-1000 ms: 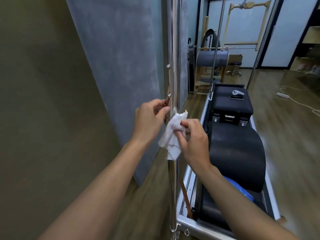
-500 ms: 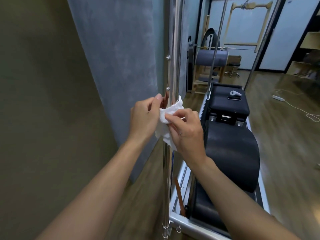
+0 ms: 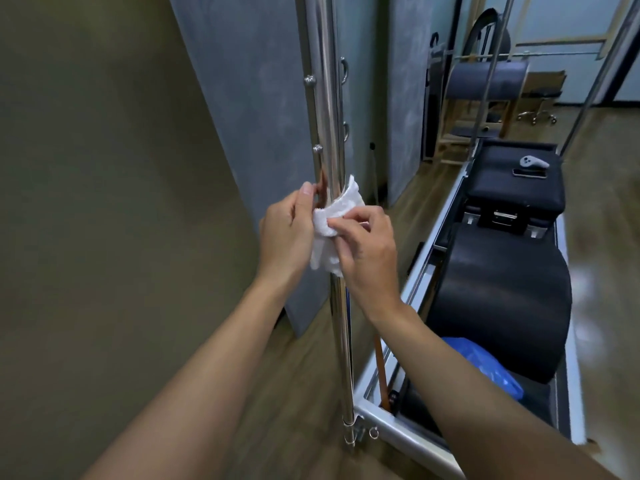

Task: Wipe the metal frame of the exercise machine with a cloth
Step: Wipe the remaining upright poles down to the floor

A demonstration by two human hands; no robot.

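White nubby cloth (image 3: 337,216) wraps chrome tube (image 3: 327,98); left hand (image 3: 285,233) and right hand (image 3: 367,247) grip it.

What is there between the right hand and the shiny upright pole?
In the head view, the white cloth lies between the right hand and the pole, wrapped partly around it.

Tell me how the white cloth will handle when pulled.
Probably floppy: the white cloth bends round the metal pole and its lower end hangs in folds. Likely light, since the right hand holds it with a fingertip pinch. It should slide easily on the shiny pole.
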